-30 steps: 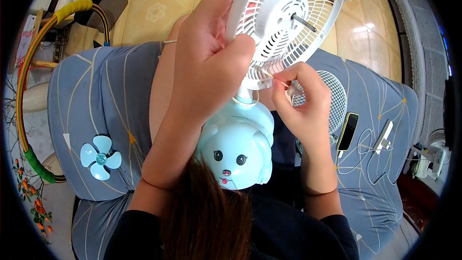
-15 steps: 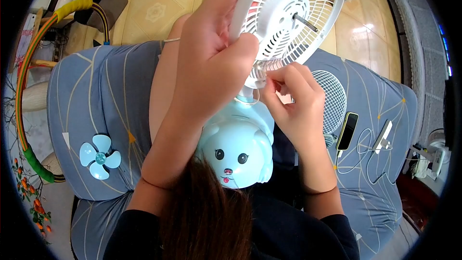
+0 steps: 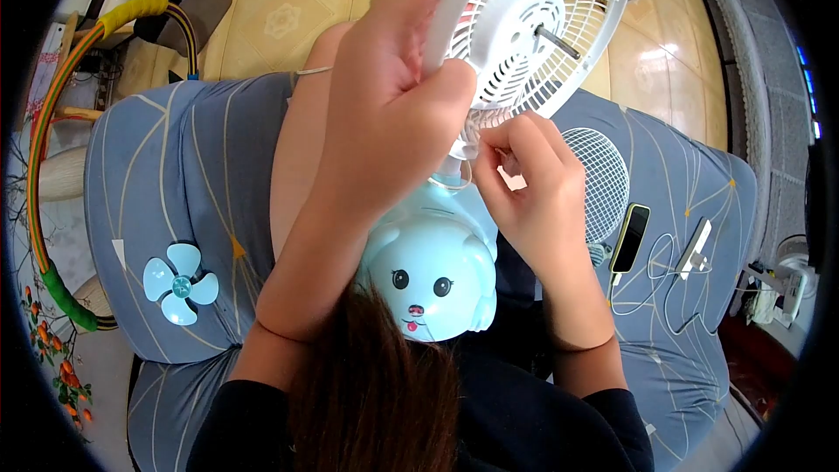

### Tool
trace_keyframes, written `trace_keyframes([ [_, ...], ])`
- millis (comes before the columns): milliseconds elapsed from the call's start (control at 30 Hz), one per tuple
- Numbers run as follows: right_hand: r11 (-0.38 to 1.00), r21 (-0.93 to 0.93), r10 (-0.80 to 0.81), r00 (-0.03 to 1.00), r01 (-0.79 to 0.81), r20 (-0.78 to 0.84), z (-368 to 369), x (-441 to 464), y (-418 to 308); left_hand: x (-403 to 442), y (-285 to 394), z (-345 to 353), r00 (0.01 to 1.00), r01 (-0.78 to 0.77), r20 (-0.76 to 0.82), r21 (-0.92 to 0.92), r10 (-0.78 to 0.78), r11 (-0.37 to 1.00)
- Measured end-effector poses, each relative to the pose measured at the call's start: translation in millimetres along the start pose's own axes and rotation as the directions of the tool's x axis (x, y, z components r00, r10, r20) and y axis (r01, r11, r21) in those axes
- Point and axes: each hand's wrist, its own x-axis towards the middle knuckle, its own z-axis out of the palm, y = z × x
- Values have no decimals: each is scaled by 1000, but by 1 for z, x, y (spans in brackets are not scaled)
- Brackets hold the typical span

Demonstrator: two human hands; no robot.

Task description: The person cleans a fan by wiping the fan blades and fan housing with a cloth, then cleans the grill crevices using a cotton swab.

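A small fan with a light-blue puppy-shaped base (image 3: pixel 424 271) rests in my lap, face toward me. Its white rear grille (image 3: pixel 594 52) is tilted, and a bare metal shaft (image 3: pixel 558 42) sticks out of the middle. My left hand (image 3: pixel 393 105) is closed around the grille's left rim, thumb across the edge. At the grille's lower edge, just above the neck, my right hand (image 3: pixel 535 183) is closed in a pinch; what lies between its fingertips is hidden. A thin white wire (image 3: pixel 454 185) loops by the neck.
On the grey patterned sofa (image 3: pixel 197 183), a light-blue fan blade (image 3: pixel 181 286) lies at left. To the right are a white mesh front grille (image 3: pixel 603 183), a phone (image 3: pixel 630 240) and a white power strip (image 3: pixel 695 249) with a cable. A striped hoop (image 3: pixel 39 157) stands at far left.
The fan head and both hands have shifted only slightly. My right fingers are curled a little differently at the grille's lower edge, while my left hand keeps its grip.
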Motion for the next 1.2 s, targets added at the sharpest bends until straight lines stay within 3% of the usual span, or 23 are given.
trace_keyframes([
  [133,1000,14,14,1000,-14,-19,-3,4,0,0,-1,0,1000,-12,-5,5,12,1000],
  [200,999,-33,-36,996,33,-79,-1,5,3,9,-23,-19,982,9,180,-330,54,944],
  [233,998,-49,-40,995,36,-87,-1,5,3,25,-63,-54,929,104,338,-628,149,771],
  [300,996,-80,-48,994,40,-103,1,4,1,24,-63,-54,937,105,317,-655,146,749],
  [333,998,-60,-26,996,21,-86,1,2,1,8,-26,-17,989,12,140,-393,47,919],
  [400,1000,-22,18,999,-19,-50,2,-1,3,2,-13,-1,998,-44,-46,-102,40,994],
  [500,999,43,27,1000,-27,3,2,0,1,6,-32,-8,995,-96,-24,-108,94,990],
  [633,999,-33,-30,998,28,-64,-5,8,6,2,-24,0,993,-105,-57,-8,105,994],
  [733,997,-60,-50,995,46,-82,0,6,5,4,-27,-5,995,-87,-63,-105,80,991],
  [867,998,44,52,999,-51,-9,4,0,3,4,-11,-1,999,-32,-27,2,32,999],
  [1033,999,-23,-27,992,24,-127,3,7,6,3,-10,-1,999,-22,-34,-31,21,999],
  [1133,1000,27,10,1000,-10,-21,7,1,2,4,-8,0,999,-16,-45,-41,14,999],
  [1200,1000,14,21,999,-21,-33,3,5,4,3,-8,0,999,-10,-49,-50,8,999],
])
